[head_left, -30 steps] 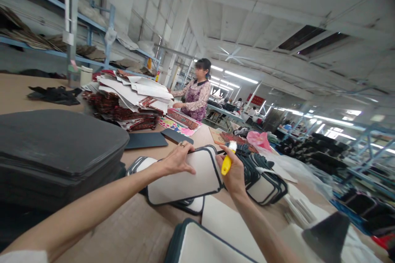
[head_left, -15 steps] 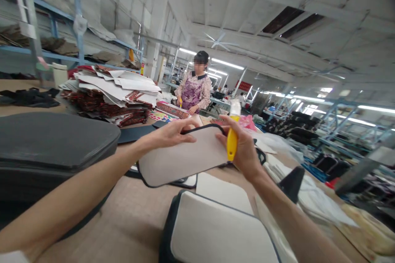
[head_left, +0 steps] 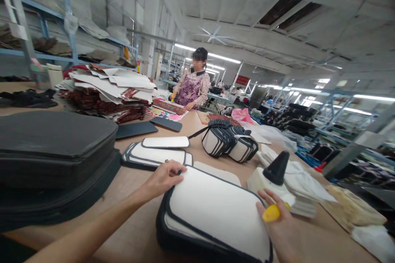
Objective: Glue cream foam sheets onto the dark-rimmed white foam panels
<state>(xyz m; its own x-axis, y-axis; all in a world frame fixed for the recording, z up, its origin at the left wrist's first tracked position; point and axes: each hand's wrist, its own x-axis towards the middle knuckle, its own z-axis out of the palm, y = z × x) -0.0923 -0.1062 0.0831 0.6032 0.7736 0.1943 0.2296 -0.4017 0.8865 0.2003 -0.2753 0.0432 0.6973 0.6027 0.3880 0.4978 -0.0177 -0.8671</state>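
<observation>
A rounded white panel with dark edging [head_left: 216, 205] lies slightly askew on top of a thick stack of similar panels [head_left: 182, 238] in front of me. My left hand [head_left: 165, 178] pinches its far left corner between thumb and fingers. At the panel's right edge is my right hand [head_left: 280, 222], fingertips against the edge. Tucked in that hand is a brush with a yellow handle [head_left: 273, 213]; its bristles are hidden. Beyond my left hand, a small white panel [head_left: 166, 142] rests on a low pile of larger dark-edged ones [head_left: 154, 156].
A tall stack of dark panels [head_left: 55, 139] stands on the left. Small dark-edged pieces [head_left: 220, 139] are bundled behind. A white container with a black cone [head_left: 277, 168] is near my right hand. A co-worker [head_left: 193, 82] stands across the table by piled sheets [head_left: 108, 94].
Both hands have come down and nearer, from a small dark-edged panel held in the air to the top panel of the near stack. The brush, upright before, has tipped over in my right hand.
</observation>
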